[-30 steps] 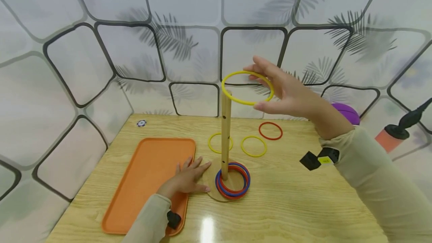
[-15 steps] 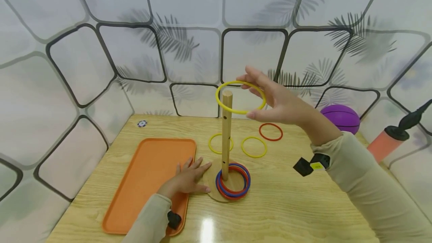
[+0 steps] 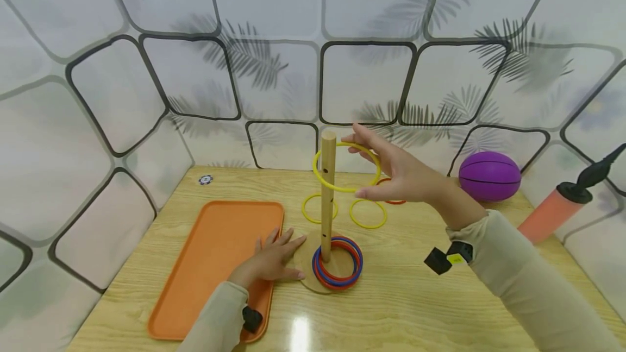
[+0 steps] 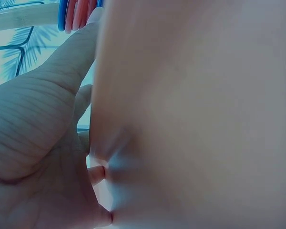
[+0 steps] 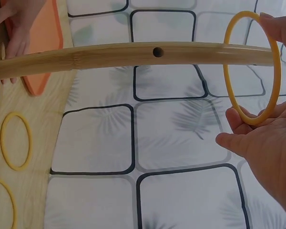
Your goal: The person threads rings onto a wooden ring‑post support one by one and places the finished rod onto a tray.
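In the head view, my right hand (image 3: 398, 170) pinches a yellow ring (image 3: 346, 191) between thumb and fingers. The ring encircles the upper part of an upright wooden post (image 3: 327, 216), just below its top. Around the post's foot, several red and blue rings (image 3: 359, 268) lie stacked off-centre on the round wooden base (image 3: 305, 254). My left hand (image 3: 269, 261) rests with fingers spread at the base's left side, over the tray's right edge. From the right wrist, the held ring (image 5: 227, 81) shows around the post (image 5: 109, 55).
Two yellow rings (image 3: 385, 216) lie behind the base, with a red ring (image 3: 396, 202) partly hidden by my right hand. An orange tray (image 3: 220, 249) sits left. A purple ball (image 3: 489, 175), a pink hand pump (image 3: 555, 216) and a poker chip (image 3: 206, 180) stand farther back.
My right hand has moved left and down, bringing the yellow ring from above the post's top to around its upper part. My left hand stays in place.
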